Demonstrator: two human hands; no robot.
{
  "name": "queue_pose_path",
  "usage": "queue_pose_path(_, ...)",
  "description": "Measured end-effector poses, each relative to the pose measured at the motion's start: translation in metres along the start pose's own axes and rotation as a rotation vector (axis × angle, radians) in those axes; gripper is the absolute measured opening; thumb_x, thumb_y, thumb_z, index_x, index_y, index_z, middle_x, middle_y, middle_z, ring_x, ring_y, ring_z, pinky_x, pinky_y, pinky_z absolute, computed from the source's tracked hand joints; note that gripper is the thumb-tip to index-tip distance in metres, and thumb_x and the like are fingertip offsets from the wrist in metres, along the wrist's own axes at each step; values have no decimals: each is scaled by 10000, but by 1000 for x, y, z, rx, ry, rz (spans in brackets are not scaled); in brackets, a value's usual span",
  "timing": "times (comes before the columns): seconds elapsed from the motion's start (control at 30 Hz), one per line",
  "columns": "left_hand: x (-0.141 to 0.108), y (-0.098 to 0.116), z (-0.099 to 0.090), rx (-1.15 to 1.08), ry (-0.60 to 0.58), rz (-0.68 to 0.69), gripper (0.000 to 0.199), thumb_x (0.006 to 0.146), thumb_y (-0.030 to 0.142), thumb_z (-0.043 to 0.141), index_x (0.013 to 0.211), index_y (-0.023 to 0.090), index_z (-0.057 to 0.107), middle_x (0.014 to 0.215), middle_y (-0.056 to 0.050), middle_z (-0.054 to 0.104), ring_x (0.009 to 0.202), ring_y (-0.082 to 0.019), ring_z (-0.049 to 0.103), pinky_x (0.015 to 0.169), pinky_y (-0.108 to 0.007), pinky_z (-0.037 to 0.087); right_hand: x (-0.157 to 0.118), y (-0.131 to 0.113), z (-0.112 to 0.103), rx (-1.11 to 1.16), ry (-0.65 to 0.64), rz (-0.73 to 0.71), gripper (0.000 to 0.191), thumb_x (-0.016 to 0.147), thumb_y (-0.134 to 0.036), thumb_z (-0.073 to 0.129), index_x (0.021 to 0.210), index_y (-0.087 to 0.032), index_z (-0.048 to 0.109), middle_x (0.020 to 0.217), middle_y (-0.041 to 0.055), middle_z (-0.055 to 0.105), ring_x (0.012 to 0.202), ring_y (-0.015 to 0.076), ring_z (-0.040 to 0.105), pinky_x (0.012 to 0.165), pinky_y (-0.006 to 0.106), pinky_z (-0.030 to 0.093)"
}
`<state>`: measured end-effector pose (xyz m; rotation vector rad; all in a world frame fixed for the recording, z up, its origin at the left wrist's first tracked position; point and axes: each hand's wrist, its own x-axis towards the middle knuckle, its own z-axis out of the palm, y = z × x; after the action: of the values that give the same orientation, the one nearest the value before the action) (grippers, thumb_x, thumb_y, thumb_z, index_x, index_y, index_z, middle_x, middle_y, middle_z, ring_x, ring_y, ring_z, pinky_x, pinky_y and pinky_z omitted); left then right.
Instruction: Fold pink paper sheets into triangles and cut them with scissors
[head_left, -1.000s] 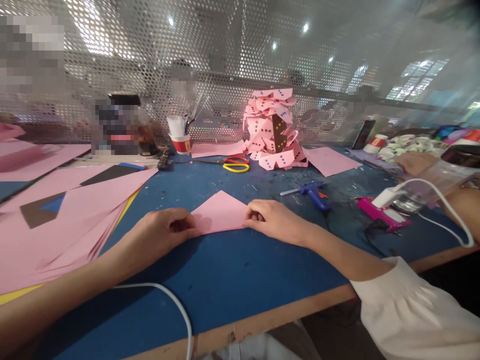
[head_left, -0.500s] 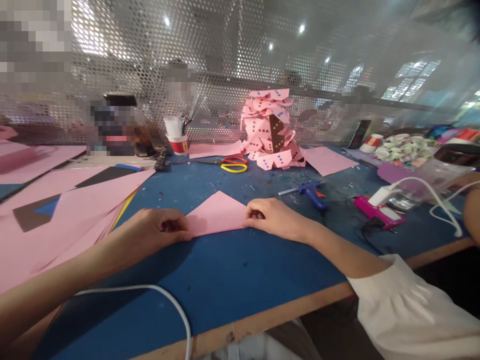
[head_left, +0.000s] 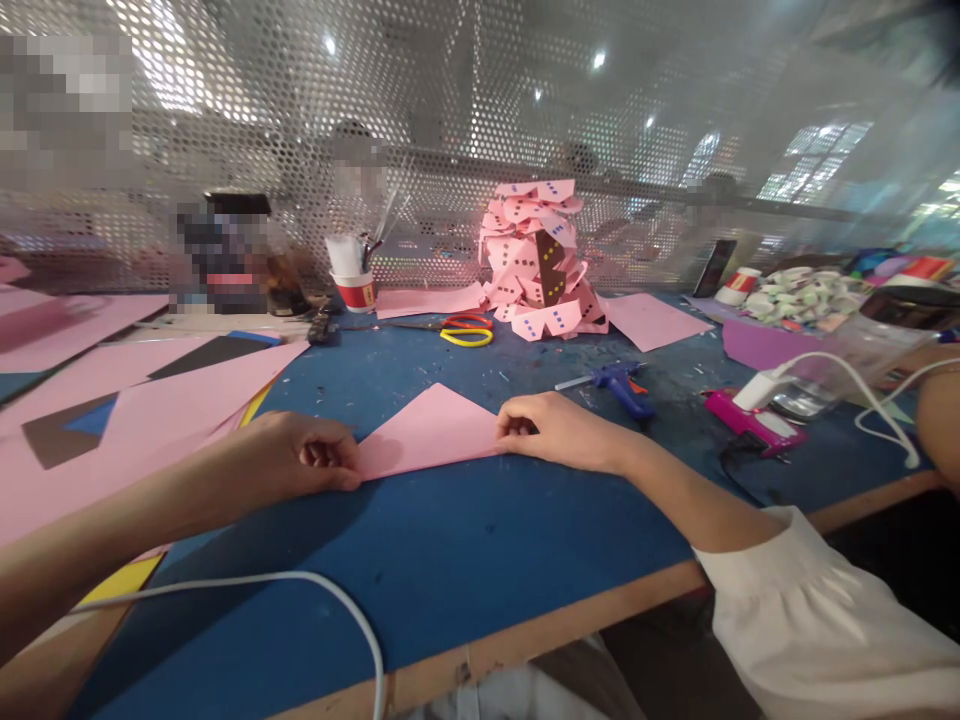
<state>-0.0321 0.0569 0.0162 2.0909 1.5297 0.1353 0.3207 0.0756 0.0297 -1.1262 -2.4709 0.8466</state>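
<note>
A pink paper sheet (head_left: 435, 432), folded into a triangle, lies on the blue tabletop with its peak pointing away from me. Its folded edge runs along the near side. My left hand (head_left: 311, 452) pinches the left corner between thumb and fingers. At the opposite corner, my right hand (head_left: 536, 428) is closed on the paper in a similar pinch. Beyond the paper lie scissors (head_left: 466, 332) with red and yellow handles. A blue glue gun (head_left: 624, 388) rests past my right hand.
Large pink sheets (head_left: 187, 420) cover the left side. A pink paper construction (head_left: 532, 260) stands at the back beside a paper cup (head_left: 352, 290). A magenta power strip (head_left: 754, 424) sits at right. A white cable (head_left: 330, 590) curves across the near edge.
My left hand has slid outward to the left along the folded edge, and my right hand slightly to the right. More of the pink triangle shows between them.
</note>
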Motion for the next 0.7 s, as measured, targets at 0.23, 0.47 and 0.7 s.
queue_pose_path(0.23,0,-5,-4,18,-29,-23,334,758,564,691,843,250,762,741,28,704,738,-192,619,693,-259,428,-4,3,-9,15,-37,17,81,886,-265,699,918,-199,732,858,1,719,769,142,626,688,244,428)
queue_pose_path(0.47,0,-9,-9,26,-84,-37,321,758,554,683,819,246,750,719,24,689,729,-197,616,678,-261,429,-6,6,-16,3,-70,75,123,887,-307,701,943,-206,743,861,-3,726,763,141,628,660,241,419)
queue_pose_path(0.7,-5,-2,-15,46,-96,-51,284,767,503,676,804,230,746,717,20,689,733,-193,599,691,-254,404,-6,4,-20,11,-94,89,136,889,-304,690,948,-193,742,875,16,734,757,149,623,661,251,417)
